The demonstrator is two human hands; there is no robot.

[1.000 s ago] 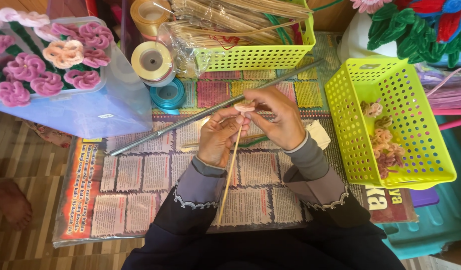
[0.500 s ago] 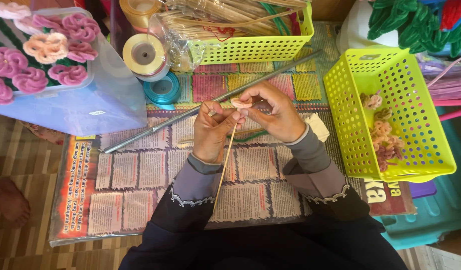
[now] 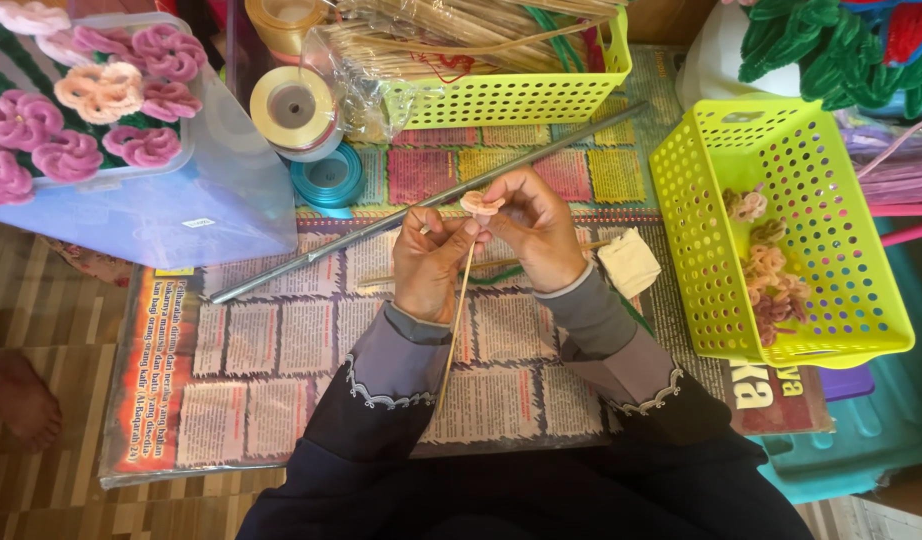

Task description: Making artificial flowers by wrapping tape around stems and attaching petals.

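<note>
Over newspaper (image 3: pixel 281 360), bamboo stick (image 3: pixel 455 320) points away, pink flower (image 3: pixel 480 203) topmost.

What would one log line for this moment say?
left hand: grips thin stick | right hand: pinches small pink flower at stick's top | yellow basket: nearby

Your thin stick (image 3: pixel 456 310) looks like pale matt wood; the baskets (image 3: pixel 781 230) are glossy perforated yellow plastic, the long rod (image 3: pixel 311 255) smooth grey metal, the flowers (image 3: pixel 101 90) fuzzy.

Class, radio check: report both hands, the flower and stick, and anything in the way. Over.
Left hand grips thin stick. Right hand pinches small pink flower at its tip. Long grey rod lies just behind hands.
</note>
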